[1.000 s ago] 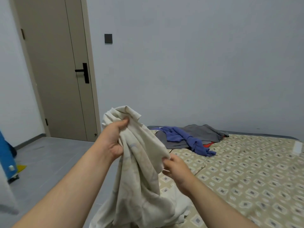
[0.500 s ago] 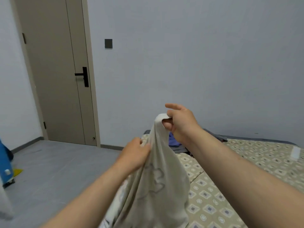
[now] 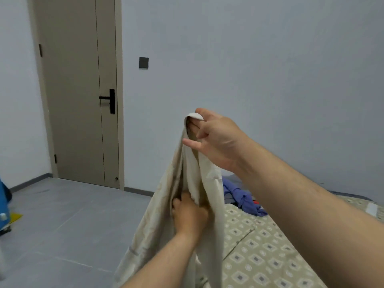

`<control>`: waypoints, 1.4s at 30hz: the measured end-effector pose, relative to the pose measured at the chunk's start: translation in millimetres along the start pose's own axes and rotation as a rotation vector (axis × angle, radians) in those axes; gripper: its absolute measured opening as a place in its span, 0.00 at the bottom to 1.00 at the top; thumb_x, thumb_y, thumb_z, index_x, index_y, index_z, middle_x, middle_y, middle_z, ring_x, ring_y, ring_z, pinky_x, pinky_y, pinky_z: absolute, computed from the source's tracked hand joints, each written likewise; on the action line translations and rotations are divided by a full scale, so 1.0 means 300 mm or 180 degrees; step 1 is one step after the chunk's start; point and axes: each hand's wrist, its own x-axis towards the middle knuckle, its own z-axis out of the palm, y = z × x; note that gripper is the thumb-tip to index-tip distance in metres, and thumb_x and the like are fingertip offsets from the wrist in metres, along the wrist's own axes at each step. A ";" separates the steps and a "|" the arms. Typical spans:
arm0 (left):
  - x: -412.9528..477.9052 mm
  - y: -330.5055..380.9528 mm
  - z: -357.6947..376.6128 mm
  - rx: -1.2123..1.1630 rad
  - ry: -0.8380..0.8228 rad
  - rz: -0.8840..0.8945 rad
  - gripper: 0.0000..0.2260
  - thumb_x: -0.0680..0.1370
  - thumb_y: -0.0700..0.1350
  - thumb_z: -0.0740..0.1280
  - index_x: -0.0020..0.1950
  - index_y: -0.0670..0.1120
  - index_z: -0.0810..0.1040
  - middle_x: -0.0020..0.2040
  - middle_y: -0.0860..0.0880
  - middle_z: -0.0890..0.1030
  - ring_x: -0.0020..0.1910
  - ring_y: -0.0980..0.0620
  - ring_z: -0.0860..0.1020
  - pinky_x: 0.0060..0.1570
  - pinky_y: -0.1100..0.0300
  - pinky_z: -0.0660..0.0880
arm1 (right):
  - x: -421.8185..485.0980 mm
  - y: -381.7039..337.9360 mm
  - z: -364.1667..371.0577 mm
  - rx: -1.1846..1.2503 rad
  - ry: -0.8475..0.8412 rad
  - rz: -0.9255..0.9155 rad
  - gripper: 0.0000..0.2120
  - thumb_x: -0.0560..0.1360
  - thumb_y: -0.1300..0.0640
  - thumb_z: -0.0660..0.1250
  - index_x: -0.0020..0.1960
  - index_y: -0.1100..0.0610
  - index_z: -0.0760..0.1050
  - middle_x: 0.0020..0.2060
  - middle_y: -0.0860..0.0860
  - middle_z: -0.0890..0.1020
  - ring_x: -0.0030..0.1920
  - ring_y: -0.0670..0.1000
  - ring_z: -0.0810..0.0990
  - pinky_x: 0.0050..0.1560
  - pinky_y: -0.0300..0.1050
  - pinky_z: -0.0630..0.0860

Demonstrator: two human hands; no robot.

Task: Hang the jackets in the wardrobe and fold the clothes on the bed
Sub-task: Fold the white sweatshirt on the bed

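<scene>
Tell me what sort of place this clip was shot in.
Probably a home bedroom: a bed with a patterned cover, loose clothes heaped on it, and a closed door. The left hand and right hand hold a cream garment.

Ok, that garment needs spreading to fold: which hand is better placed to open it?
Probably the left hand: it grips the garment low in its folds, while the right hand pinches the top edge, holding it up.

Bare floor (image 3: 62,221) left — clothes pile (image 3: 243,199) beyond on bed (image 3: 270,256).
</scene>
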 end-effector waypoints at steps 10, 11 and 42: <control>0.141 0.011 -0.380 -0.0127 -0.0290 0.0484 0.10 0.78 0.47 0.66 0.41 0.42 0.79 0.38 0.45 0.82 0.37 0.50 0.76 0.37 0.57 0.69 | 0.040 0.004 -0.293 -0.2620 0.1476 -0.1042 0.11 0.73 0.67 0.67 0.37 0.54 0.81 0.31 0.51 0.81 0.37 0.45 0.78 0.39 0.40 0.74; 0.158 0.032 -0.437 -0.0217 -0.0154 0.0564 0.10 0.78 0.47 0.67 0.41 0.42 0.79 0.36 0.44 0.80 0.36 0.50 0.75 0.36 0.57 0.68 | 0.045 0.000 -0.321 -0.2559 0.1537 -0.0976 0.12 0.74 0.65 0.69 0.37 0.51 0.81 0.31 0.46 0.82 0.37 0.44 0.80 0.42 0.41 0.77; 0.214 0.286 -0.570 0.3464 0.0400 0.0774 0.20 0.73 0.63 0.51 0.37 0.49 0.71 0.35 0.54 0.72 0.42 0.48 0.75 0.35 0.58 0.64 | 0.026 -0.143 -0.328 -0.3952 0.0959 -0.0557 0.09 0.70 0.62 0.56 0.43 0.51 0.71 0.41 0.49 0.76 0.40 0.47 0.74 0.34 0.44 0.66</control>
